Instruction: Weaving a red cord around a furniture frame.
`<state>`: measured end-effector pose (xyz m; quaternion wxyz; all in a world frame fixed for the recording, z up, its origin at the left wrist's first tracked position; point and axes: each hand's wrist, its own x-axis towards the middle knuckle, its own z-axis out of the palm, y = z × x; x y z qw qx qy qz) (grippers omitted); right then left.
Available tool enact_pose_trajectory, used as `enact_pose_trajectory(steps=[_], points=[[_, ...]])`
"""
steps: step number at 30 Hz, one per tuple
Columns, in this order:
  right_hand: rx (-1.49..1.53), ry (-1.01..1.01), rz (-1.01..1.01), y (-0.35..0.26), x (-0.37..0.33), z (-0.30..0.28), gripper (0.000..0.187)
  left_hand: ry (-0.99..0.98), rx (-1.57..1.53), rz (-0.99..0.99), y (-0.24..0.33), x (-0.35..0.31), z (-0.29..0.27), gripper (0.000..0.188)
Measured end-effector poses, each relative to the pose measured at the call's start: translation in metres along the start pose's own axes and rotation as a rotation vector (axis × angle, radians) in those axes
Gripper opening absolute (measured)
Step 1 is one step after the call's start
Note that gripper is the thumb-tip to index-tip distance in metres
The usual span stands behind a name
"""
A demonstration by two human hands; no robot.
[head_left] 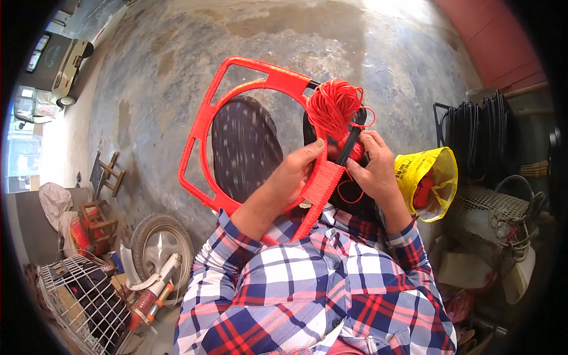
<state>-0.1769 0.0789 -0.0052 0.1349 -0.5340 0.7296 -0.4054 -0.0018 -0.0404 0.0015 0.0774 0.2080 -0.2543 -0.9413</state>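
Observation:
Across my lap lies a frame (202, 122), a ring set inside a rounded rectangle, mostly wound tightly with red cord. Its right side has a bare black stretch (350, 145). My left hand (294, 171) is closed round the wrapped ring near that side, thumb on top. Beside the bare stretch, my right hand (375, 164) has its fingers curled round part of the red cord, close against the black bar; its fingertips are partly hidden. A loose hank of red cord (334, 106) rests on the frame's upper right, and a thin loop hangs below my right hand.
A yellow bag (441, 177) with red material inside stands at my right. Beyond it are stacked black frames (473, 127) and a wire basket (488, 207). At left are a wheel (161, 242), a white wire rack (83, 296), small wooden stools (109, 174) and a parked vehicle (62, 68).

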Motion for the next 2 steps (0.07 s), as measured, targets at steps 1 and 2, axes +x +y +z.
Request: enact_pose_trajectory(steps=[1,2], points=[[0.049,-0.012,0.028,0.0053,0.0003,0.0002,0.052,0.02,0.054,-0.038,0.0002,-0.0001,-0.0035,0.051],[0.095,-0.01,0.036,0.0132,0.0002,-0.0016,0.051,0.04,0.108,-0.076,0.0002,-0.0004,-0.0078,0.052]])
